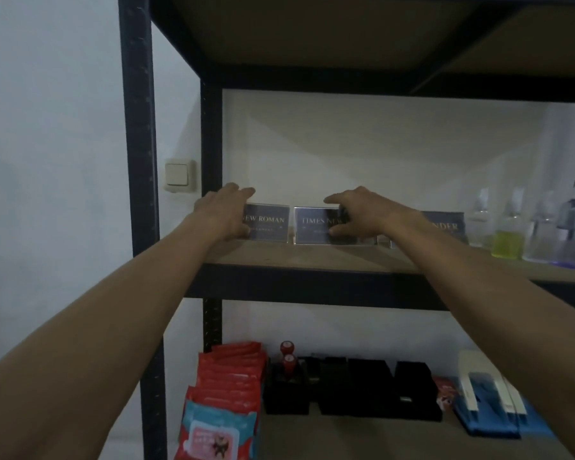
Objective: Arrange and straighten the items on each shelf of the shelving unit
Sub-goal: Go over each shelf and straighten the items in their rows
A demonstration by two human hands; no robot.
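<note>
Three dark name signs in clear stands line the middle shelf (312, 260) of the dark metal shelving unit. My left hand (224, 210) grips the left sign (268, 224), which reads "NEW ROMAN", at its left end. My right hand (356, 210) holds the middle sign (312, 225), which reads "TIMES NEW", thumb under and fingers over its right part. The third sign (445, 225) stands behind my right wrist, partly hidden.
Several clear spray bottles (508, 227), one with yellow liquid, stand at the shelf's right. The lower shelf (395, 436) carries red wipe packs (226, 393), black boxes (356, 390), red-topped stamps (287, 355) and a blue and white item (488, 403). A wall switch (179, 175) is at the left.
</note>
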